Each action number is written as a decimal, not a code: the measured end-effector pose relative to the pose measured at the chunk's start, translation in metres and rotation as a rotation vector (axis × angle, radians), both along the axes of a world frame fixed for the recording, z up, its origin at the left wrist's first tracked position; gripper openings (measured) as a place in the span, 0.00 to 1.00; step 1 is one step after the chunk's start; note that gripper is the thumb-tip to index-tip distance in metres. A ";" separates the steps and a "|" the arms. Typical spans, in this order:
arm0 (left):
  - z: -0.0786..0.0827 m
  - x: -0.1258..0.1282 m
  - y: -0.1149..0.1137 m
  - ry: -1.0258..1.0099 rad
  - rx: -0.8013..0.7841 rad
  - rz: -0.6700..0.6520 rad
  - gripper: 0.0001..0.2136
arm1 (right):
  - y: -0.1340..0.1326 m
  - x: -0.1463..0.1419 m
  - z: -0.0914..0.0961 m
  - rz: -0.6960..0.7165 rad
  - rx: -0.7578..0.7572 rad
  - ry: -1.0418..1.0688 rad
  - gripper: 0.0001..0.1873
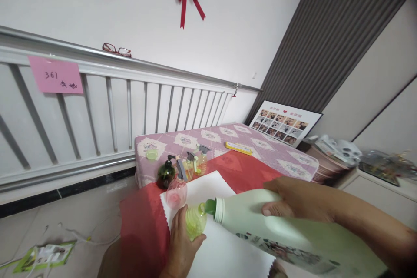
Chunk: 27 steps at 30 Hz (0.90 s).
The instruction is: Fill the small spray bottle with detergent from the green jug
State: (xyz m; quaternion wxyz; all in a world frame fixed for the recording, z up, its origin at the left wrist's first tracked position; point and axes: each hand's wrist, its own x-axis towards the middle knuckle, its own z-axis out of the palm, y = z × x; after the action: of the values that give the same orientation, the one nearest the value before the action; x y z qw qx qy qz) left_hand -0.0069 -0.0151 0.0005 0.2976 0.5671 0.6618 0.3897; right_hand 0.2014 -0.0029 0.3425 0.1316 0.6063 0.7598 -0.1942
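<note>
My left hand point(181, 243) grips a small yellow-green round bottle point(195, 220) standing on a white cloth point(208, 191). My right hand point(299, 202) holds a large white detergent bottle point(276, 230) tipped on its side, its green spout point(210, 206) touching the small bottle's mouth. A pink spray bottle point(177, 192) stands just behind my left hand. Further back stand a dark green pump bottle point(166, 173) and two yellowish spray bottles point(195, 163).
A red cloth point(140, 221) covers the low table over a pink patterned cover point(260, 143). A yellow flat case point(238, 148) lies on it. A photo board point(285, 122) leans at the back right. A white radiator point(114, 113) carries glasses point(116, 49).
</note>
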 end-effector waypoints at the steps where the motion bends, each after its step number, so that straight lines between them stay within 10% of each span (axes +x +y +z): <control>1: 0.000 0.000 0.000 0.000 0.000 -0.002 0.42 | 0.000 0.000 0.000 -0.002 -0.002 0.001 0.15; 27: 0.002 -0.001 -0.002 -0.002 0.016 0.003 0.40 | 0.002 0.000 0.000 0.002 0.008 -0.036 0.19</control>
State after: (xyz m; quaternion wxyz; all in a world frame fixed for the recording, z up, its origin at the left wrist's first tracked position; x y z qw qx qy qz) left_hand -0.0077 -0.0167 0.0021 0.2932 0.5680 0.6593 0.3958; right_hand 0.2018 -0.0009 0.3421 0.1432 0.6094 0.7587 -0.1802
